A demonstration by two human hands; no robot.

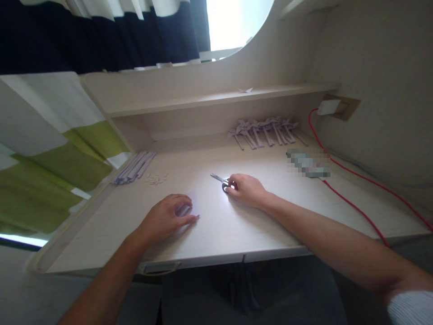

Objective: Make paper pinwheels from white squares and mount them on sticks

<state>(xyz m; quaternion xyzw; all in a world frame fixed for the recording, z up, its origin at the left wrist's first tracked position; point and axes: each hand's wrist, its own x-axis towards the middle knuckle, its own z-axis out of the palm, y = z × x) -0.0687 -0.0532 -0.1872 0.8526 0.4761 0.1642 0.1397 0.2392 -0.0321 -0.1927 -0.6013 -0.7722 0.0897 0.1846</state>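
My right hand (246, 188) is closed on the handles of a pair of scissors (219, 178), which lies low over the desk with its blades pointing left. To the left, my left hand (169, 213) curls over a small pale sheet of paper (193, 198), thumb and fingers at its edges; part of the sheet is hidden beneath the hand. Beyond it lie small paper scraps (156, 178) and a pile of folded paper strips (135, 168). Several paper pinwheels (264, 131) with paper sticks rest in a row at the back.
A phone (307, 163), blurred out, lies at the right on a red cable (355, 210) that runs to a white charger (329, 107) in the wall socket. A shelf (189, 101) overhangs the back of the desk (257, 225), holding a folded paper piece (245, 90). Curtains hang at left.
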